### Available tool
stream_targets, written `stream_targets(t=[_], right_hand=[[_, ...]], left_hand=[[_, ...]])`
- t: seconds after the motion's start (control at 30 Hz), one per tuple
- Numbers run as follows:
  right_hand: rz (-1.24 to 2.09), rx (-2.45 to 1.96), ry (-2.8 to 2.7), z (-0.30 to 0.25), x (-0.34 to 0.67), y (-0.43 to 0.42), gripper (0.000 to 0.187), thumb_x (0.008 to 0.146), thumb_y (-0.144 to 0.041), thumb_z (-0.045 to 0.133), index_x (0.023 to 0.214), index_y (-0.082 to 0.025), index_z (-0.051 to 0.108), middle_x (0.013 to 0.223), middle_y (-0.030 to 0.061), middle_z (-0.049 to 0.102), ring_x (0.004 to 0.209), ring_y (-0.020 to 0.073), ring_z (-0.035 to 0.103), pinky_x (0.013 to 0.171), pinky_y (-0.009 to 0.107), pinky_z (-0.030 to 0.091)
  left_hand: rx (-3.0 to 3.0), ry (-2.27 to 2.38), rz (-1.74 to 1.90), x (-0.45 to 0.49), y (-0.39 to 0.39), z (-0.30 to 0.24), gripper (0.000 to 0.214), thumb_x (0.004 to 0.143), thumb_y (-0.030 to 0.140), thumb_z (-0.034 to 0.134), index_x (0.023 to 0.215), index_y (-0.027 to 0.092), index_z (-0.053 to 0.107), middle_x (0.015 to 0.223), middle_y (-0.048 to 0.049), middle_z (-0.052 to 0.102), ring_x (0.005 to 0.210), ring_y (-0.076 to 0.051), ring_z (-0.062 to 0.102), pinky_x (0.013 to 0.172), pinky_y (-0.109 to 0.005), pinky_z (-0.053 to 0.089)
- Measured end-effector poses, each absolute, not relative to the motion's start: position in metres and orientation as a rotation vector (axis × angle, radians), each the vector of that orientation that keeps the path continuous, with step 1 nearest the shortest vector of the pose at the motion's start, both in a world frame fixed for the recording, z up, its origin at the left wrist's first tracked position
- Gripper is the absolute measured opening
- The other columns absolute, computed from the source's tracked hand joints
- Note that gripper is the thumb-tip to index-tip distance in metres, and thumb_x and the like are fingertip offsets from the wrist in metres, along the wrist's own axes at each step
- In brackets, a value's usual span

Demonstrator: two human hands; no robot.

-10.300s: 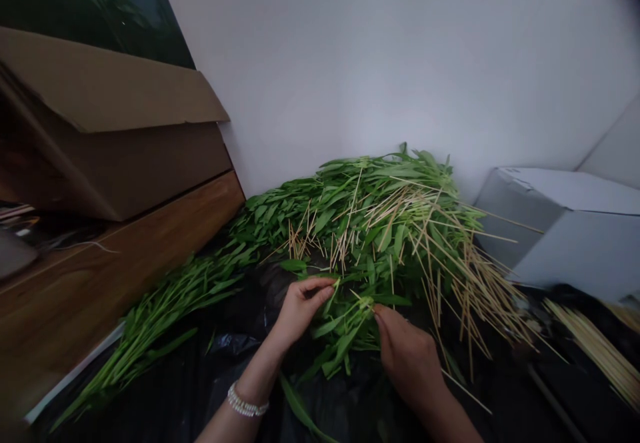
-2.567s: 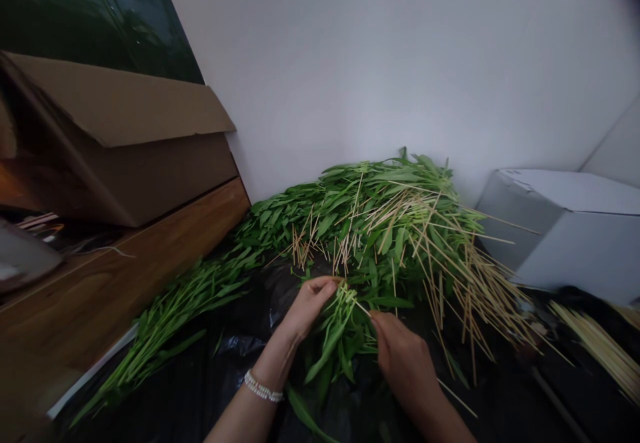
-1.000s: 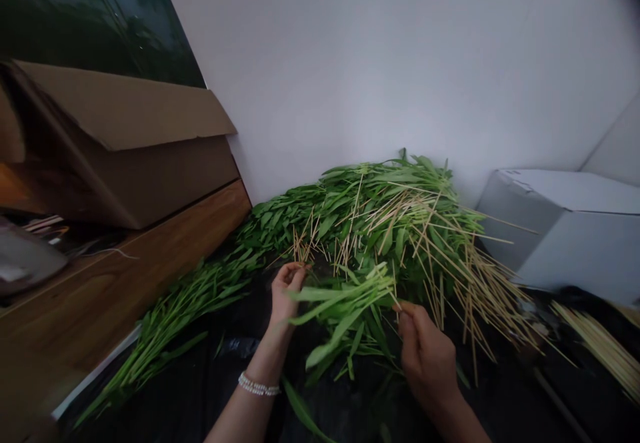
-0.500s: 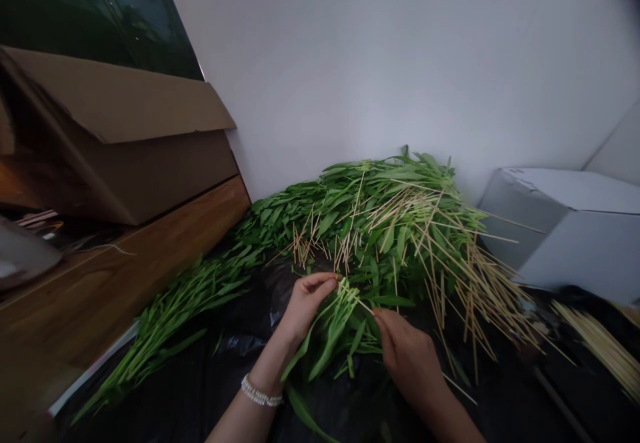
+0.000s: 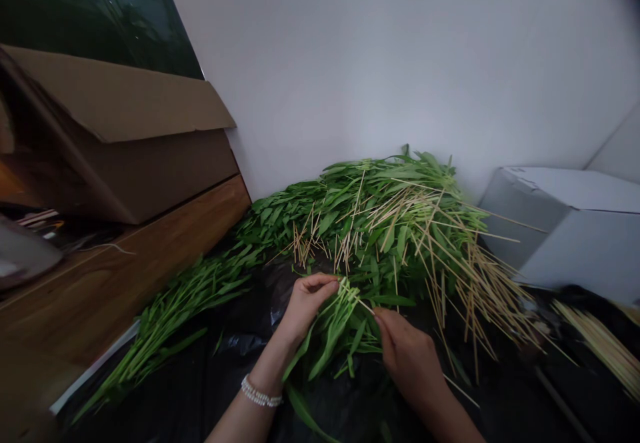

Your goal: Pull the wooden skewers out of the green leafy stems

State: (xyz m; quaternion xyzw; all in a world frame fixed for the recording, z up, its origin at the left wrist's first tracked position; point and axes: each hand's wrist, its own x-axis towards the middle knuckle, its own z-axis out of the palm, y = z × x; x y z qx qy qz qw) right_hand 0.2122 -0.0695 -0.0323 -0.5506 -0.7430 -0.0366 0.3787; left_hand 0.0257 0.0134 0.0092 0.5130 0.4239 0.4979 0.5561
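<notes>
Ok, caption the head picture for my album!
Right hand grips a stick with greens; left hand pinches at their stem ends.

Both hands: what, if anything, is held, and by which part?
The right hand pinches a thin stick by its near end; the left hand, at the stem ends, hides its grip.

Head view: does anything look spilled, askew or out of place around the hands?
Two small things: a single thin stick lies beside the right hand, outside the green heap, and a long leaf lies on the black plastic, seemingly loose from the held bunch. No clear damage shows.
</notes>
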Motion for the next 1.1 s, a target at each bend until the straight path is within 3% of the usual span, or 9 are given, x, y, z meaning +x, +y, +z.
stream_targets(t=[0.43, 0.6, 0.73, 0.87, 1.1], right_hand=[[-0.049, -1.512, -1.914, -0.0279, 0.2081, -0.0728, 0.028, 0.093, -0.018, 0.033, 0.099, -0.019, 0.060, 0.087, 0.0058, 0.069, 0.081, 0.0189, 0.068, 0.066, 0.024, 0.049], [-0.034, -1.549, -1.913, -0.0286, 0.2058, -0.0737, 0.030, 0.093, -0.017, 0.032, 0.103, -0.018, 0.060, 0.086, 0.0056, 0.069, 0.082, 0.0189, 0.068, 0.067, 0.025, 0.048], [-0.017, -1.535, -1.891, -0.0282, 0.2059, -0.0728, 0.030, 0.093, -0.018, 0.032, 0.101, -0.018, 0.061, 0.087, 0.0052, 0.069, 0.080, 0.0174, 0.068, 0.069, 0.024, 0.048], [-0.052, -1.509, -1.872, -0.0278, 0.2056, -0.0725, 0.030, 0.093, -0.018, 0.033, 0.102, -0.018, 0.061, 0.091, 0.0060, 0.070, 0.079, 0.0164, 0.068, 0.068, 0.023, 0.049], [-0.064, -1.468, -1.857, -0.0282, 0.2039, -0.0730, 0.030, 0.092, -0.016, 0.034, 0.102, -0.016, 0.062, 0.088, 0.0064, 0.070, 0.079, 0.0158, 0.068, 0.073, 0.023, 0.050]], left_hand=[[1.614, 1.022, 1.264, 0.0249, 0.0163, 0.0117, 0.009, 0.069, 0.023, 0.073, 0.075, 0.016, 0.076, 0.077, -0.0067, 0.071, 0.073, -0.018, 0.064, 0.071, -0.026, 0.049], [1.832, 1.059, 1.263, 0.0252, 0.0140, 0.0111, 0.013, 0.076, 0.024, 0.068, 0.083, 0.019, 0.076, 0.081, -0.0069, 0.071, 0.077, -0.018, 0.064, 0.075, -0.027, 0.048], [1.654, 1.087, 1.247, 0.0242, 0.0147, 0.0080, 0.023, 0.071, 0.025, 0.072, 0.093, 0.018, 0.075, 0.080, -0.0050, 0.072, 0.075, -0.017, 0.064, 0.073, -0.026, 0.048], [1.377, 1.063, 1.198, 0.0234, 0.0168, 0.0055, 0.019, 0.066, 0.028, 0.076, 0.080, 0.016, 0.075, 0.078, -0.0046, 0.074, 0.072, -0.016, 0.064, 0.071, -0.024, 0.048], [1.251, 1.051, 1.202, 0.0247, 0.0158, 0.0060, 0.021, 0.064, 0.030, 0.078, 0.078, 0.016, 0.075, 0.075, -0.0036, 0.073, 0.068, -0.014, 0.063, 0.069, -0.023, 0.048]])
